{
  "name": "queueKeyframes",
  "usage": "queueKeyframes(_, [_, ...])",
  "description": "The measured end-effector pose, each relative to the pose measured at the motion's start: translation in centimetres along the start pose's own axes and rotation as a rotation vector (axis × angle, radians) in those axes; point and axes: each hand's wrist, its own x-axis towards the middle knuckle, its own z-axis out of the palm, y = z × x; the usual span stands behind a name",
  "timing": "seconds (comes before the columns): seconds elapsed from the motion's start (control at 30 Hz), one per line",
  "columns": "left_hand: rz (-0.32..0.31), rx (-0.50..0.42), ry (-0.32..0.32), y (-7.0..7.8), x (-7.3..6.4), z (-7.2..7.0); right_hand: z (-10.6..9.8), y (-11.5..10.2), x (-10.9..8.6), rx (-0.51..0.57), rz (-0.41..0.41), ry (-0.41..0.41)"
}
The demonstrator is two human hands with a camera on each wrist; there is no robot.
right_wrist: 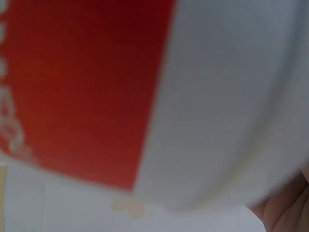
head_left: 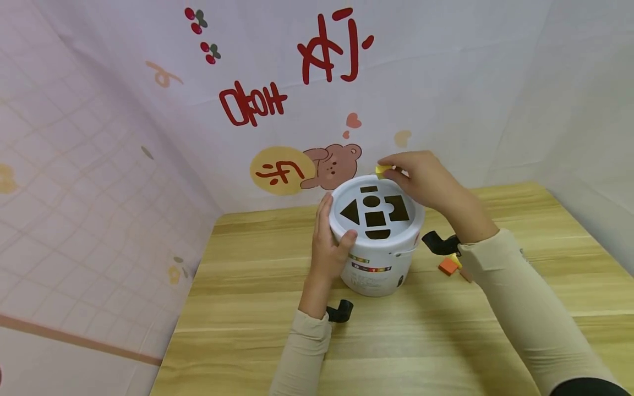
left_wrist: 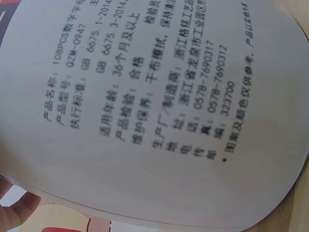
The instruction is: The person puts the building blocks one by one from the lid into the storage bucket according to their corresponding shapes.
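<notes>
A white bucket [head_left: 369,275] stands on the table, its lid [head_left: 354,190] pierced by several shaped holes, among them a triangle, a circle and a square. My left hand [head_left: 329,247] grips the bucket's left side, thumb at the near rim and fingers along the far left. Over the lid's back right edge, my right hand [head_left: 421,179] pinches a small yellow block [head_left: 382,171] between thumb and fingers. Printed text on the bucket wall [left_wrist: 145,183] fills the left wrist view. A blurred red and white part of the bucket [right_wrist: 207,106] covers most of the right wrist view.
Right of the bucket lie an orange block [head_left: 448,267] and a yellow block [head_left: 456,260], partly hidden by the right wrist's black camera mount [head_left: 438,243]. The wood-grain table [head_left: 247,308] meets a printed cloth wall [head_left: 446,82] behind the bucket.
</notes>
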Motion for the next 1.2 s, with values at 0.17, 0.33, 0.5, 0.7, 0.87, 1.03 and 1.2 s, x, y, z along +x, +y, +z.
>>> queueKeyframes(0.17, [-0.01, -0.001, -0.005, 0.0, -0.1, -0.2, 1.3, -0.5, 1.2, 0.009, 0.014, -0.122])
queueKeyframes(0.33, [-0.006, -0.002, -0.013, 0.1, 0.0, -0.2, 2.3, -0.1, 1.1, 0.003, 0.023, -0.167])
queueKeyframes(0.5, [-0.01, -0.001, -0.018, 0.2, -0.1, -0.2, 2.9, 0.2, 1.1, -0.005, 0.026, -0.187])
queueKeyframes(0.7, [-0.009, -0.004, -0.01, 0.1, -0.2, 0.0, 2.2, -0.5, 0.0, -0.041, 0.012, -0.132])
queueKeyframes(0.87, [-0.003, -0.015, -0.021, -0.2, -0.3, 0.7, -1.2, 0.3, -5.2, 0.017, 0.075, 0.097])
queueKeyframes(1.03, [-0.016, -0.021, -0.024, -0.1, -0.1, 1.0, -3.7, 3.5, -13.2, 0.048, 0.417, 0.058])
queueKeyframes(1.2, [-0.022, -0.016, 0.008, -0.1, -0.2, 0.4, -2.6, 8.0, -18.6, 0.007, 0.573, -0.331])
